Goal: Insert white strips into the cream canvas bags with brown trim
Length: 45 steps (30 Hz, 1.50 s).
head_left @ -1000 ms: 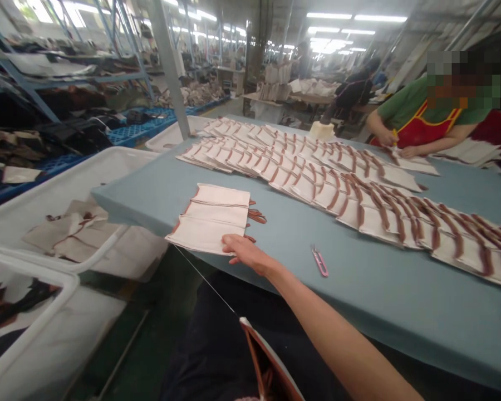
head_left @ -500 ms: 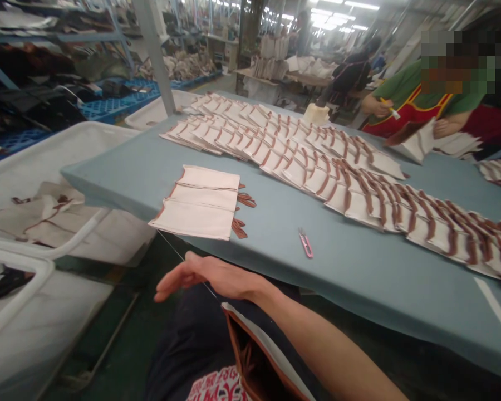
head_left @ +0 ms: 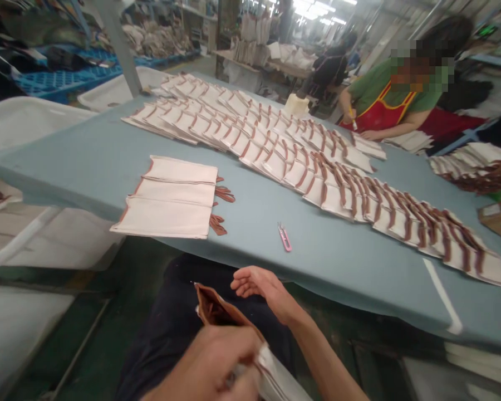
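My left hand (head_left: 211, 359), blurred and low in the view, is closed on the edge of a cream cloth pouch (head_left: 281, 376). The pouch's brown-lined mouth gapes toward the table, over my dark-clothed lap. To its right, my right hand (head_left: 261, 287) hovers just off the table edge. Its fingers are loosely curved, with nothing visible in them. Several flat cream pouches (head_left: 171, 217) with brown ties lie overlapped at the near left of the table. Pink thread snips (head_left: 284, 238) rest on the table beyond my right hand.
Long overlapping rows of cream pouches with brown trim (head_left: 288, 161) cross the blue-green table (head_left: 250, 239). A co-worker in a red apron (head_left: 376, 111) holds a yellow-handled tool at the far side. White bins (head_left: 25, 120) stand left; a cardboard box (head_left: 499, 220) sits right.
My right hand has moved right, away from the thread near the flat pouches. My left hand has come into view on the held pouch. The view has turned right. The co-worker's raised pouch is lowered.
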Tool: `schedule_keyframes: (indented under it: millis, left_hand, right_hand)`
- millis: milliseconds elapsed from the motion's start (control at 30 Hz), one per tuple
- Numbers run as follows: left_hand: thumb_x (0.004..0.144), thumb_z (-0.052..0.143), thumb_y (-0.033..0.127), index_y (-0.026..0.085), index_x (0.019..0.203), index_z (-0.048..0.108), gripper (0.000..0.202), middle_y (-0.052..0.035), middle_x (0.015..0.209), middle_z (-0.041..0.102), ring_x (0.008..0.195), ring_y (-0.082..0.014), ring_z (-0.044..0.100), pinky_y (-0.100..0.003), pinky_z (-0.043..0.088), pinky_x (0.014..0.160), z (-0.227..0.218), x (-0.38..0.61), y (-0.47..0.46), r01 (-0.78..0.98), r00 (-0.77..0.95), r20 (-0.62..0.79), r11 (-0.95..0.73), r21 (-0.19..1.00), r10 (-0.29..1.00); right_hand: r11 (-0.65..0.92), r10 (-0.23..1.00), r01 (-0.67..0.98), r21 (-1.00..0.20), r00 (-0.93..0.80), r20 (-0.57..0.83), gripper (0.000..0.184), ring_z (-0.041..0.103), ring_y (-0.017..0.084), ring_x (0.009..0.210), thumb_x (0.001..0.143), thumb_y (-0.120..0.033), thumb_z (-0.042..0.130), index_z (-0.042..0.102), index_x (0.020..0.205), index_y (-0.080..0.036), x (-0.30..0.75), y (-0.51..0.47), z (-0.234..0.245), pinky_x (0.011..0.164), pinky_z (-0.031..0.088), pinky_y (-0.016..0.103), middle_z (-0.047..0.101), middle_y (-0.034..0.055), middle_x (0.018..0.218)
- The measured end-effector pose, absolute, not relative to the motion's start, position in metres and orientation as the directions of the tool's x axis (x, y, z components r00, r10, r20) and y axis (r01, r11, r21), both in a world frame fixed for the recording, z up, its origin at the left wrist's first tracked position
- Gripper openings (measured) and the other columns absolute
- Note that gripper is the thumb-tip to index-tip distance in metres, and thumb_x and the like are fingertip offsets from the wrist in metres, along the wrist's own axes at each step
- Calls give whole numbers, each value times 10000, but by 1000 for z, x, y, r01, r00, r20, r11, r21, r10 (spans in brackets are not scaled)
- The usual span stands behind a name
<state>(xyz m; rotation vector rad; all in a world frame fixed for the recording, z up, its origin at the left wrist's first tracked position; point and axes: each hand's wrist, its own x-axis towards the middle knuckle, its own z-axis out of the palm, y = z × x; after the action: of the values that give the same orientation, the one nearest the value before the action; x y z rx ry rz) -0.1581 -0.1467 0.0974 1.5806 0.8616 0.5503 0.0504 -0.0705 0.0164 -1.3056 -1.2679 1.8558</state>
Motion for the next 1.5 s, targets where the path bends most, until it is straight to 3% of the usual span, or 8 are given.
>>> schedule_keyframes:
  millis: [67,133,233,300,733,1000,1200,1500]
  left_hand:
    - [1145,495,338,223,940,716,323,-8,885,742,834,-196,689,-293,536,773,102,-174,-128,280,528,-143,-12,960,837]
    - [1099,501,366,234,844,712,356,13,793,722,767,-192,664,-278,489,726,110,-182,-116,326,402,-160,22,945,902]
    - [1035,548,381,247,823,744,319,24,792,746,762,-193,667,-267,477,730,122,-183,-109,375,296,-167,47,926,941]
    - [1035,551,379,250,845,757,308,23,826,762,791,-194,682,-258,483,743,126,-182,-109,393,300,-178,48,918,937]
    - [970,592,338,252,757,758,282,41,755,764,724,-179,668,-240,481,705,143,-165,-105,399,327,-192,49,916,925]
    - [975,622,333,247,789,769,251,55,750,749,714,-158,657,-222,470,690,137,-160,-103,407,354,-78,-79,910,932]
    - [1003,660,346,216,667,686,362,57,659,675,601,-125,543,-209,425,583,124,-155,-96,375,330,-14,-117,920,944]
    - [1097,559,398,214,846,765,373,-6,851,794,774,-189,692,-260,510,738,117,-157,-96,336,377,-80,-56,940,923]
  right_hand:
    - [-343,866,40,-938,-374,-333,779,728,231,913,934,-928,578,772,1113,-194,62,-82,53,882,571,378,818,112,1056]
    - [-211,900,75,-975,-373,-224,505,680,196,866,1007,-690,697,779,1084,-198,63,-91,86,842,540,336,781,62,968]
    - [-131,908,103,-986,-387,-161,203,588,147,745,951,-390,768,749,1002,-194,48,-98,116,715,482,280,686,-5,838]
    - [-144,896,90,-985,-411,-168,137,522,123,668,910,-314,764,708,945,-194,37,-97,124,643,437,260,627,-36,772]
    - [-119,884,170,-978,-430,-183,183,479,103,602,979,-321,680,652,850,-194,42,-93,128,547,357,234,592,-49,695]
    - [83,941,317,-945,-336,-31,110,566,114,644,962,-212,612,610,853,-213,44,-102,134,614,376,243,638,-33,742]
    - [-11,960,311,-950,-262,-97,111,504,118,592,937,-253,666,568,888,-237,42,-102,128,572,336,247,566,-71,689]
    - [-59,953,435,-899,-243,-180,113,588,164,644,994,-336,667,624,933,-251,40,-103,127,627,366,288,659,-30,729]
